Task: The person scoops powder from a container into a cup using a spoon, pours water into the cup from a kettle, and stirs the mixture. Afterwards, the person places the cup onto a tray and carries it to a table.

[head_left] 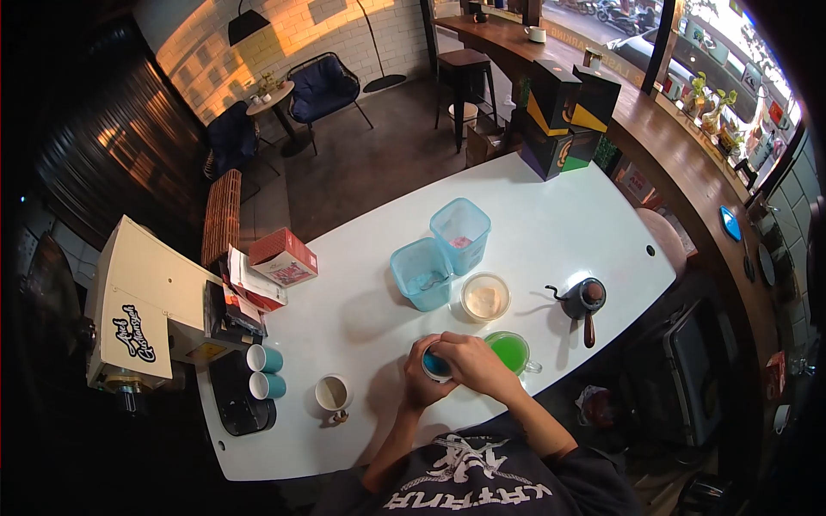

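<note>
One cup (pixel 436 365), blue inside, is wrapped in the left hand (pixel 418 380) above the white table (pixel 551 232); the right hand (pixel 474 365) covers its rim, grip unclear. Two blue tubs (pixel 421 277) and two teal cups (pixel 268 385) stand apart. The shirt (pixel 495 473) reads "KATANA."

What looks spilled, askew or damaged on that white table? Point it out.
Nothing stands out: no spill shows on the white table, and the held cup, green-filled mug and dark kettle look upright.
</note>
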Motion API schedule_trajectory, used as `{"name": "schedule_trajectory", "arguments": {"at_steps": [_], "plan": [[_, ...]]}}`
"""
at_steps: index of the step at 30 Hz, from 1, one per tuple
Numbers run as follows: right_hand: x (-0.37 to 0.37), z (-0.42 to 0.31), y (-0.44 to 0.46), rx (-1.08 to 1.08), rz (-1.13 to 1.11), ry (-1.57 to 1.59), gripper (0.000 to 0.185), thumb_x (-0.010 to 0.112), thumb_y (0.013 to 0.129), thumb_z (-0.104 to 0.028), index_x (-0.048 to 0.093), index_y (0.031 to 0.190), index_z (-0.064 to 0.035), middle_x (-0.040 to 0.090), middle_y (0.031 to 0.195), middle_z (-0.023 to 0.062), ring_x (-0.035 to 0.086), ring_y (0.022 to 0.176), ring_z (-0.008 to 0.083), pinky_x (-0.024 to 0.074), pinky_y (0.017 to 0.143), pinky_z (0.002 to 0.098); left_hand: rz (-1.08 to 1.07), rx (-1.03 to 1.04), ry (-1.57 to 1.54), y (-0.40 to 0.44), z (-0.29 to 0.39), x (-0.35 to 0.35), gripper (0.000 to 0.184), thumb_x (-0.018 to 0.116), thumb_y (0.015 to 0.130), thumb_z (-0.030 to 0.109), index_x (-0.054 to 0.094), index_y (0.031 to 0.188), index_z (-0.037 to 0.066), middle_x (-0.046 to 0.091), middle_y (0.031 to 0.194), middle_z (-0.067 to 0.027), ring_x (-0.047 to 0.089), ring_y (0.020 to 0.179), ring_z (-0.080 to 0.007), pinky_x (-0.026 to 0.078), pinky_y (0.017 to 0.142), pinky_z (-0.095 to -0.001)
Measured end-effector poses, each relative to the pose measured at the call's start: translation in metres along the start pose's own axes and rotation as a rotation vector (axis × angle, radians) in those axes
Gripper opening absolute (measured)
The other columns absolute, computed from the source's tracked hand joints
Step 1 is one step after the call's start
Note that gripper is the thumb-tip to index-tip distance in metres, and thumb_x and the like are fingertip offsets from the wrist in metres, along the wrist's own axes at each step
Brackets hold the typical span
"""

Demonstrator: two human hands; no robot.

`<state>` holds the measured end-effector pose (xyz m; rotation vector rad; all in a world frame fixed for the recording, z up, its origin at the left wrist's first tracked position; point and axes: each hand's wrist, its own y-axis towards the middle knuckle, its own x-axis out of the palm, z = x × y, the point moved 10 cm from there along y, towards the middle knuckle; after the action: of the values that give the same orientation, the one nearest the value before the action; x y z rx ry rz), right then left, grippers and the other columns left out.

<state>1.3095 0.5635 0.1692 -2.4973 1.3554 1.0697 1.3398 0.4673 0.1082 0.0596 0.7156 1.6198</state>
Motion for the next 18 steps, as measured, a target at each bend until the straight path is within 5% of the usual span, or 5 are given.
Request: {"name": "schedule_trajectory", "arguments": {"at_steps": [12, 18], "plan": [[0.011, 0.004, -0.006, 0.013, -0.165, -0.064, 0.02, 0.062, 0.078, -0.003, 0.068, 0.096, -0.0003, 0.066, 0.094, 0.0158, 0.066, 0.084, 0.0392, 0.0526, 0.073, 0.0475, -0.022, -0.021, -0.032, -0.001, 0.001, 0.004, 0.081, 0.092, 0.056, 0.016, 0.055, 0.126, 0.002, 0.064, 0.119, -0.0172, 0.064, 0.11, -0.036, 0.053, 0.096, -0.0436], [0.0, 0.003, 0.004, 0.01, -0.016, -0.001, 0.023, 0.062, 0.081, -0.004, 0.07, 0.102, -0.0016, 0.067, 0.094, 0.0157, 0.066, 0.085, 0.0384, 0.0528, 0.073, 0.0472, 0.009, 0.012, 0.006, -0.001, 0.001, -0.001, 0.081, 0.093, 0.057, 0.015, 0.054, 0.127, 0.002, 0.067, 0.115, -0.0162, 0.069, 0.103, -0.0306, 0.056, 0.089, -0.0405]]}}
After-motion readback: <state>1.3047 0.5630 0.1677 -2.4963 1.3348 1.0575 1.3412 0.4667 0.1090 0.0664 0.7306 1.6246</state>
